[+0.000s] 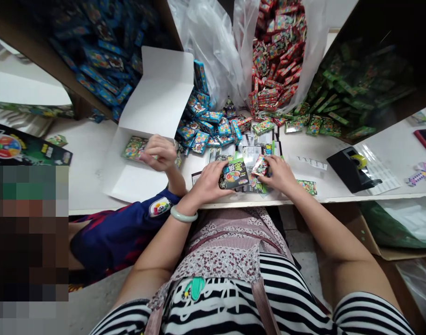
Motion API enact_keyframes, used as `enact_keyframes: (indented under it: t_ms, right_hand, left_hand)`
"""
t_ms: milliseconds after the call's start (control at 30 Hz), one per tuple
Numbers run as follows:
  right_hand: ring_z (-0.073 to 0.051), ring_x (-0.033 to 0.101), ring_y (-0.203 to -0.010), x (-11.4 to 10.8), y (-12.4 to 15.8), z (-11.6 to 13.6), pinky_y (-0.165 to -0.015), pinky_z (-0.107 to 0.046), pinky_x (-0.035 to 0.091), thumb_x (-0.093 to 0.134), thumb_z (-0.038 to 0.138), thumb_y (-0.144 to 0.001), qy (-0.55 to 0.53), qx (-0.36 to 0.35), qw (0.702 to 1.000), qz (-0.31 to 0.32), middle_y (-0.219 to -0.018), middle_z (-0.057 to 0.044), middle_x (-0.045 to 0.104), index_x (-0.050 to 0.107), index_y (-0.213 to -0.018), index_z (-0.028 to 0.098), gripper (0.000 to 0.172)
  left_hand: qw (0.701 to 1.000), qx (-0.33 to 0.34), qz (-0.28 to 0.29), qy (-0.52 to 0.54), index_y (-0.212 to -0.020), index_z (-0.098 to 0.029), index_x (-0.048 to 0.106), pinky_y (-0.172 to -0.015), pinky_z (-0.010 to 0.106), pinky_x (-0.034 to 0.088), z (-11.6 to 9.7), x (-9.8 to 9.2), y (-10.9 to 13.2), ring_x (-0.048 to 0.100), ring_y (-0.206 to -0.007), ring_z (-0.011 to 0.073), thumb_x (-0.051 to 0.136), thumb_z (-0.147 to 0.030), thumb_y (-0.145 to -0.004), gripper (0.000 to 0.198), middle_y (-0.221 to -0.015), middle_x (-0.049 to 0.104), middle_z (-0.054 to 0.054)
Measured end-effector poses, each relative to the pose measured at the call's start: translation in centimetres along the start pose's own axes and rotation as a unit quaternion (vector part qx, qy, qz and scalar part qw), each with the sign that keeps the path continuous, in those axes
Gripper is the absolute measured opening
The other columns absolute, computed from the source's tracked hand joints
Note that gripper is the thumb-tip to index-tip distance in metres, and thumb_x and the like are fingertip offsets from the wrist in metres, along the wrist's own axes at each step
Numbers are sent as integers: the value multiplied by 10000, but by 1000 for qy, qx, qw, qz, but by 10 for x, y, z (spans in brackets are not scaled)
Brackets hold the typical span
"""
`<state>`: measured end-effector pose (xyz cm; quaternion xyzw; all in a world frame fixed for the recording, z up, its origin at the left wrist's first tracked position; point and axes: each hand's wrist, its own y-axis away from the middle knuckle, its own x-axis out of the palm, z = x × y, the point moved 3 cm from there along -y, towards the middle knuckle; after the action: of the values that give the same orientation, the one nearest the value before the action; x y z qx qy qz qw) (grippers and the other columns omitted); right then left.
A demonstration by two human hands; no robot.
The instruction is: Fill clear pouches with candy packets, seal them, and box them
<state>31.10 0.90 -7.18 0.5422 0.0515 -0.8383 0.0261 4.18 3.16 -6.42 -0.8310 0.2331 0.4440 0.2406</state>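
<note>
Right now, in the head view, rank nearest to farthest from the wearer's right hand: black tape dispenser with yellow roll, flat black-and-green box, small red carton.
1. Small red carton, held in the right hand.
2. Flat black-and-green box, leftward, held in the left hand.
3. Black tape dispenser, off to the right.

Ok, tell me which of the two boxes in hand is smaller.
The red box in the right hand; the left hand holds the larger, black-and-green box.
</note>
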Motion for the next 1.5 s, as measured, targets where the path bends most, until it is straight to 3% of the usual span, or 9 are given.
enact_keyframes:
  t_ms: [167,300,500,600,800,967,1233,1400,1500]
  right_hand:
    - [-337,522,-1312,-41,6,3,-1118,-544,451,769,380,-752,-83,-125,988,-47,-1366,-136,542,539,-1385,252,685]
    - [-338,504,-1322,-81,17,6,-1133,-555,427,747,357,-792,-75,-155,981,-94,-1404,-122,506,492,-1448,294,707]
    - [-317,516,-1322,-90,23,34,-1105,-542,457,711,333,-840,-68,-250,964,66,-1442,-122,513,487,-1472,317,671]
    - [-312,530,-1300,-89,19,39,-1087,-531,473,720,303,-822,-47,-257,960,103,-1429,-117,531,527,-1448,310,656]
    - [-332,566,-1214,-77,9,45,-1058,-535,485,832,402,-729,-32,-218,966,134,-1340,-109,590,617,-1363,310,677]
    - [-363,465,-1368,-62,7,51,-1129,-546,425,849,439,-713,-60,-187,973,125,-1472,-111,507,520,-1445,308,813]
    - [-291,649,-1086,-45,10,65,-1001,-518,477,522,336,-969,-154,-159,975,34,-1098,-86,744,652,-1274,271,338]
    - [-219,706,-914,-40,-29,30,-919,-431,533,532,379,-935,-310,-34,948,-55,-918,-55,758,675,-1179,210,329]
    - [-216,709,-869,-28,-70,9,-853,-404,553,593,343,-864,-322,28,943,-76,-878,-55,753,700,-1071,187,280]
  left_hand:
    - [999,18,-20,30,-1479,-195,360,-1147,548,413,2,-6,-4,492,-1342,360,848,-526,-688,987,-1428,504,171]
    - [998,27,-56,23,-1472,-190,377,-1140,549,412,3,-10,-6,500,-1321,362,841,-549,-692,975,-1406,511,169]
    - [997,78,-13,25,-1505,-194,355,-1141,554,401,-7,-10,-8,480,-1328,365,809,-591,-714,994,-1417,498,175]
    - [994,105,12,34,-1505,-186,370,-1143,561,398,-12,-12,-8,480,-1326,373,803,-636,-700,1019,-1413,501,184]
    - [993,86,58,55,-1508,-198,374,-1154,552,405,-20,-5,-9,473,-1344,362,803,-657,-685,1035,-1428,498,171]
    - [998,43,36,42,-1487,-198,397,-1143,552,413,-18,-1,-8,491,-1326,359,821,-620,-681,1004,-1405,515,169]
    - [997,37,5,74,-1488,-193,391,-1156,528,411,-14,-5,-9,487,-1333,341,806,-632,-699,994,-1418,511,163]
    - [998,21,-34,55,-1491,-201,386,-1142,535,423,-1,-11,-5,505,-1309,341,805,-633,-704,990,-1393,520,165]
    - [998,8,-54,44,-1491,-210,386,-1127,538,435,6,-14,1,516,-1292,349,800,-652,-697,999,-1376,527,163]
